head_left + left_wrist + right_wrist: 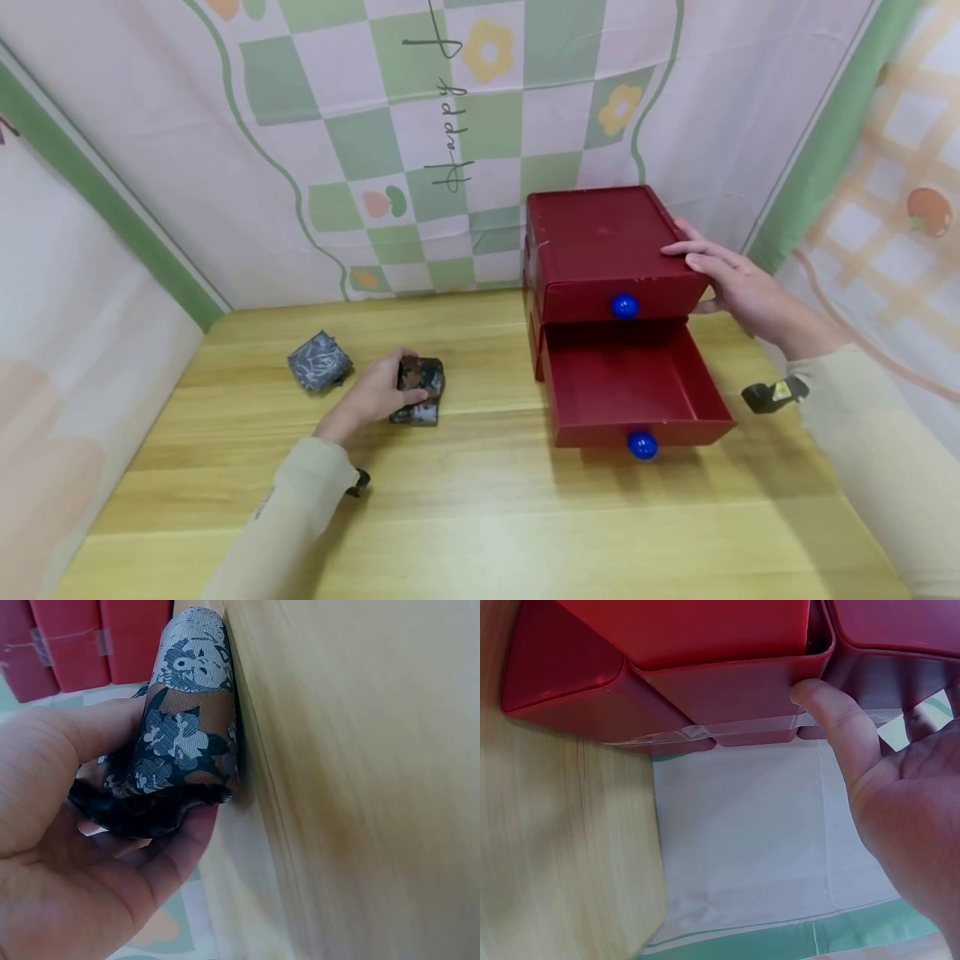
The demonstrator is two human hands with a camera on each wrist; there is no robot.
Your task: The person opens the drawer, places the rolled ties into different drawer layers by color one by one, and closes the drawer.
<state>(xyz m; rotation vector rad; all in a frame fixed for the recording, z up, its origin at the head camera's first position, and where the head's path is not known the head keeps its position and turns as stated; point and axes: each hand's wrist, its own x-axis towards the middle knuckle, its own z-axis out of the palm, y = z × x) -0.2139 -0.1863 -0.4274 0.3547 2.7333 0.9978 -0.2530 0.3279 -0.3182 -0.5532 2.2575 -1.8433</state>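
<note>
My left hand (pixel 378 390) pinches a folded dark cloth (pixel 420 392) with a grey and brown flower pattern, fingers on one side and thumb on the other. In the left wrist view the cloth (pixel 184 727) shows as a thick roll with a black edge near the fingertips, right at the wooden table. My right hand (pixel 738 287) rests against the right side of a dark red drawer box (pixel 600 233), fingers extended at its top edge. Its thumb touches the box's side in the right wrist view. The lower drawer (pixel 630 383) is pulled out and bare inside; the upper drawer is closed.
A second folded cloth (pixel 320 362), grey with pale leaf lines, lies left of my left hand. Blue round knobs (pixel 642 445) stick out from the drawer fronts. A checkered fabric backdrop (pixel 360 150) hangs behind the wooden table (pixel 480 517).
</note>
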